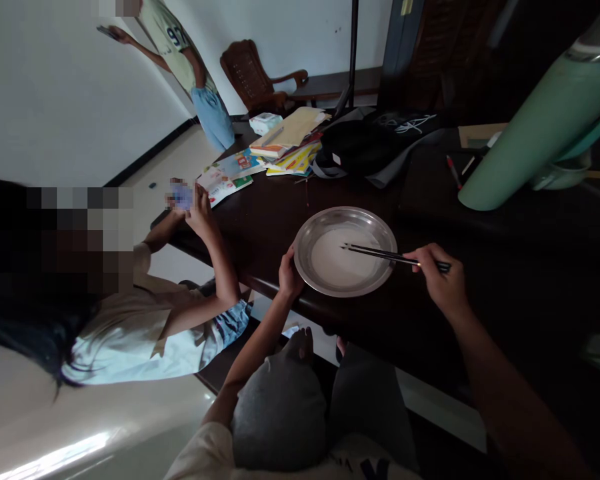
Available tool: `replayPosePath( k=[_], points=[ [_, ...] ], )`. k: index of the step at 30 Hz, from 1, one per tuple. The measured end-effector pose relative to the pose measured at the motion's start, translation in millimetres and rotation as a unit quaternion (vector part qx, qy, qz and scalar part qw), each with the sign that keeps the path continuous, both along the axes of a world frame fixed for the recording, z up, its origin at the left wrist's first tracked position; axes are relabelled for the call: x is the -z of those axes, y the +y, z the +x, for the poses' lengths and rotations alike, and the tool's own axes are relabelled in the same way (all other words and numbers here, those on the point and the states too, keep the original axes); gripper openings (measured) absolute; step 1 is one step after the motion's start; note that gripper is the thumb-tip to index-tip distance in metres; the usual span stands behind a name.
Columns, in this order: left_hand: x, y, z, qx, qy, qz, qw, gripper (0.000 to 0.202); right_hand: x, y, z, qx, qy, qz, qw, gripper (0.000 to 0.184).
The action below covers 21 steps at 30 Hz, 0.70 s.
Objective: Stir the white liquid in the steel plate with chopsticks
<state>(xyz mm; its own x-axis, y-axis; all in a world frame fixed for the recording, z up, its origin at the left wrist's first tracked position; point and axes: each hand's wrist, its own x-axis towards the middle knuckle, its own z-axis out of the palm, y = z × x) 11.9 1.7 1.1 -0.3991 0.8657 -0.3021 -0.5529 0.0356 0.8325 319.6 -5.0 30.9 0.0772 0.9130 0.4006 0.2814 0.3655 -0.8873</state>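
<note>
A round metal bowl (303, 270) stands near the front edge of the dark table, with a whitish mixture (343, 263) in its bottom. My left hand (290, 273) grips the bowl's left rim, fingers partly hidden beneath it. In my right hand (439, 275), closed around their thick ends, is a pair of dark chopsticks (385, 255). They reach over the right rim, and their tips touch or hover just above the white mixture; which of the two I cannot tell.
Behind the bowl lie a stack of books and papers (290, 143) and a black bag (370, 143). A green bottle (535, 127) and a pen (453, 172) are at the right. A person (145, 327) sits at my left; another person (180, 60) stands farther back near a wooden chair (250, 73).
</note>
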Motion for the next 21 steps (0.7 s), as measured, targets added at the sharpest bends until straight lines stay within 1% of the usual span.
replayPosePath(
  k=[2, 4, 6, 7, 9, 11, 13, 15, 17, 18, 19, 21],
  points=[
    [-0.7, -0.6, -0.4, -0.001, 0.005, -0.003, 1.000, 0.024, -0.6, -0.6, 1.0, 0.017, 0.012, -0.004, 1.000, 0.060],
    [-1.1, -1.6, -1.3, -0.004, 0.007, -0.002, 1.000, 0.019, -0.7, -1.1, -0.2, -0.006, 0.006, -0.013, 1.000, 0.060],
    [-0.8, -2.2, -2.2, -0.006, 0.001, 0.002, 1.000, 0.014, -0.1, -1.0, -2.2, -0.039, -0.009, -0.016, 0.999, 0.055],
    [-0.3, -2.2, -2.4, -0.007, -0.003, 0.004, 1.000, 0.014, 0.3, -0.7, -2.7, -0.045, -0.015, -0.014, 0.999, 0.052],
    [1.0, -1.6, -2.5, -0.014, -0.006, 0.006, 1.000, 0.015, 1.1, -0.1, -2.2, -0.024, -0.015, -0.007, 1.000, 0.050],
    [2.2, -0.6, -2.2, -0.026, -0.001, 0.004, 1.000, 0.016, 1.2, -0.1, -0.2, 0.015, -0.002, -0.005, 1.000, 0.053],
    [2.8, 0.0, -1.7, -0.032, 0.004, -0.002, 0.999, 0.015, 0.8, -0.7, 0.8, 0.031, 0.009, -0.008, 0.999, 0.058],
    [2.2, 0.0, -1.3, -0.028, 0.003, -0.008, 1.000, 0.015, 0.4, -1.3, -0.1, 0.008, 0.007, -0.014, 1.000, 0.059],
    [0.6, -0.4, -0.9, -0.020, -0.002, -0.009, 1.000, 0.017, 0.4, -1.2, -1.9, -0.030, -0.004, -0.019, 0.999, 0.054],
    [-0.4, -0.7, -0.6, -0.018, -0.004, -0.008, 1.000, 0.017, 0.6, -0.9, -2.4, -0.039, -0.009, -0.018, 0.999, 0.051],
    [-1.4, -0.9, -0.4, -0.017, -0.004, -0.006, 1.000, 0.018, 0.8, -0.4, -2.4, -0.037, -0.010, -0.015, 0.999, 0.048],
    [-2.9, -1.0, 0.0, -0.014, 0.000, -0.004, 1.000, 0.017, 1.1, 0.3, -1.2, -0.003, -0.005, -0.004, 1.000, 0.048]
  ],
)
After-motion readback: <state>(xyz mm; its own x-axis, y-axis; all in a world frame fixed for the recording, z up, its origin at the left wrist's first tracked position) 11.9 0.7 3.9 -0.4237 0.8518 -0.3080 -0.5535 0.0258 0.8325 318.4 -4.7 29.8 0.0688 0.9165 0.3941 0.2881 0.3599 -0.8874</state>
